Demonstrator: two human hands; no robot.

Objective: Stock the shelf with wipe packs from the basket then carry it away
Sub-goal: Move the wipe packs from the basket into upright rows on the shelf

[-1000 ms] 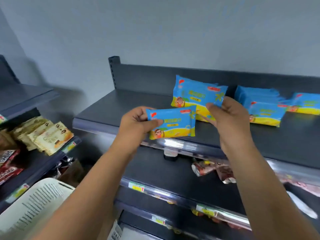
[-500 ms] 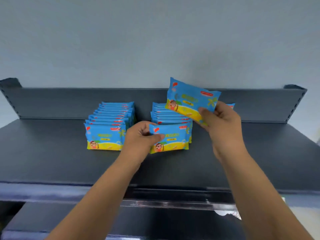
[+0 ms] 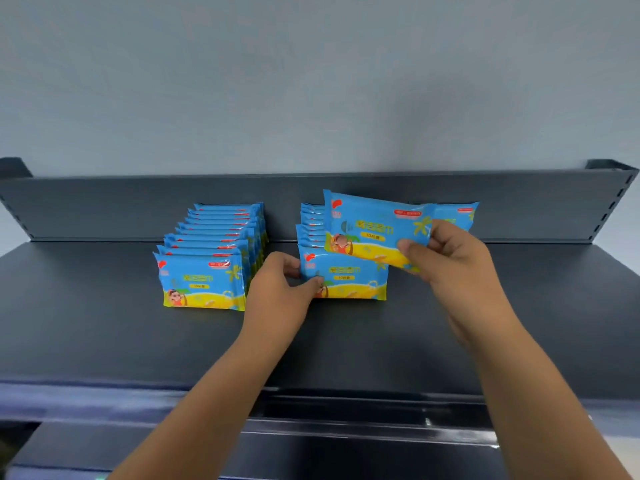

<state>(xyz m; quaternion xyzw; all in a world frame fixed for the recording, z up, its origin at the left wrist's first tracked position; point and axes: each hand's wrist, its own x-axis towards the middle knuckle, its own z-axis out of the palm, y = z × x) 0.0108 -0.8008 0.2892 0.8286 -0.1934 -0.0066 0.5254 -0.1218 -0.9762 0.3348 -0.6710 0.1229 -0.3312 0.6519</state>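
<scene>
1. Work surface. I see a dark grey metal shelf (image 3: 104, 341) with an upright grey back panel (image 3: 104, 206), below a plain pale grey wall (image 3: 311, 81). A glossy front rail (image 3: 346, 410) runs along the near edge of the shelf.

2. Stock in place. Two rows of blue-and-yellow plastic wipe packs stand on edge on the shelf, running from front to back.
- The left row (image 3: 214, 244) stands free, with neither hand on it.
- The right row (image 3: 310, 223) stands just beside it, separated by a narrow gap.
- A further pack (image 3: 457, 214) of the same print shows behind the right hand. I cannot tell what it rests against.

3. Left hand (image 3: 277, 289). It grips the front pack (image 3: 349, 278) of the right row at the lower left corner. The thumb lies on the printed face and the fingers curl round the left edge. The pack stands upright, its bottom edge on the shelf, against the packs behind it.

4. Right hand (image 3: 446, 254). It pinches the raised pack (image 3: 370, 230) at its right end between thumb and curled fingers. This pack is off the shelf, tilted down to the right. It sits above the right row and overlaps the top of the front pack.
</scene>
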